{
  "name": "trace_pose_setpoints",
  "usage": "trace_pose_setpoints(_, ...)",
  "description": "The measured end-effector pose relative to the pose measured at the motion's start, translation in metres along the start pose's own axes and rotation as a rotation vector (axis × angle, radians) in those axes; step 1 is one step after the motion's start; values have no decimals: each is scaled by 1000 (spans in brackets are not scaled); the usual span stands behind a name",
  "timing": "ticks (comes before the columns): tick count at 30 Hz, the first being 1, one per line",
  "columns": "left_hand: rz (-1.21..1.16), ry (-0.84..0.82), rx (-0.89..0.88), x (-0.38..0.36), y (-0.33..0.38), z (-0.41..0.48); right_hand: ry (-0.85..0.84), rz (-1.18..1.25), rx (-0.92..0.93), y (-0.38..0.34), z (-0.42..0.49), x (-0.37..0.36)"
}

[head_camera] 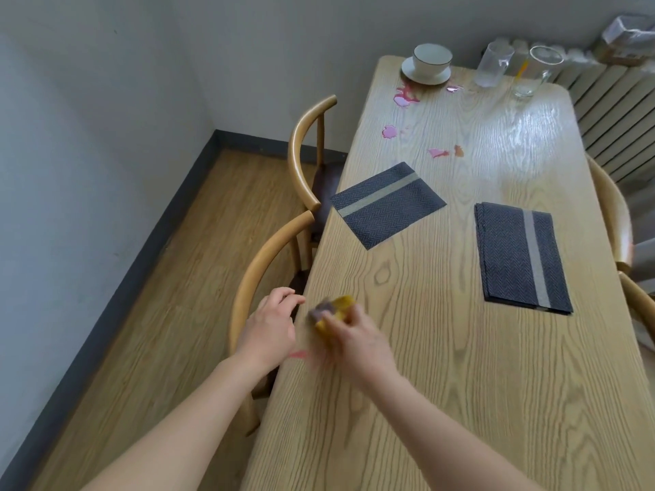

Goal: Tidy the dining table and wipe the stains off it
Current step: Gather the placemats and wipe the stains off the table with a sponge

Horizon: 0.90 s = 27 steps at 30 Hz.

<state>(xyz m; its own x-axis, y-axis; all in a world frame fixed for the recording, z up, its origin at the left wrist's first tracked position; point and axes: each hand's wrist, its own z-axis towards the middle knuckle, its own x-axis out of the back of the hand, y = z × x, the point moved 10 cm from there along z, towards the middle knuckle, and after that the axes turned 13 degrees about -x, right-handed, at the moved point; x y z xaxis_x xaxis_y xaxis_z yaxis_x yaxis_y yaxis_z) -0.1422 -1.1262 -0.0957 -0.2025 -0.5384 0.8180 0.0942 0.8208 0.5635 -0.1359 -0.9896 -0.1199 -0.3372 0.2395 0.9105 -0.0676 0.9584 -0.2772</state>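
My right hand (pixel 358 343) grips a yellow sponge (pixel 335 311) with a dark scouring side, blurred, low over the wooden dining table (pixel 443 384) near its left edge. My left hand (pixel 271 324) hovers at the table's left edge with loosely curled fingers, holding nothing. A small red stain (pixel 299 355) lies between the hands. Pink and red stains (pixel 406 95) dot the far half, with one orange spot (pixel 459 150). Two dark grey placemats lie mid-table, one skewed at the left (pixel 388 203), one at the right (pixel 521 256).
A white bowl on a saucer (pixel 429 63) stands at the far end, beside two clear glasses (pixel 494 63) (pixel 535 70). Two wooden chairs (pixel 308 150) (pixel 262 278) are tucked in on the left, another chair (pixel 616 214) on the right. A radiator (pixel 616 111) lines the right wall.
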Motion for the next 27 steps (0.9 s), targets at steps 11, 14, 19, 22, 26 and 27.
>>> trace_pose_setpoints(11, -52, 33, 64, 9, -15, -9, -7, -92, 109, -4, -4, -8)
trace_pose_setpoints(14, -50, 45, 64, 11, -18, -15, 60, -28, -154, 28, 25, 13)
trace_pose_setpoints(19, -35, 79, 117, 16, -33, -28, 53, -52, -55, -4, 12, 3)
trace_pose_setpoints(22, -42, 88, 127, 16, -35, -33, -71, -112, 255, -55, -30, -29)
trace_pose_setpoints(26, -29, 92, 114, 18, -29, -36, -164, -177, 401, -82, -54, -49)
trace_pose_setpoints(27, -27, 91, 112, 19, -29, -37, -146, -174, 365, -78, -47, -45)
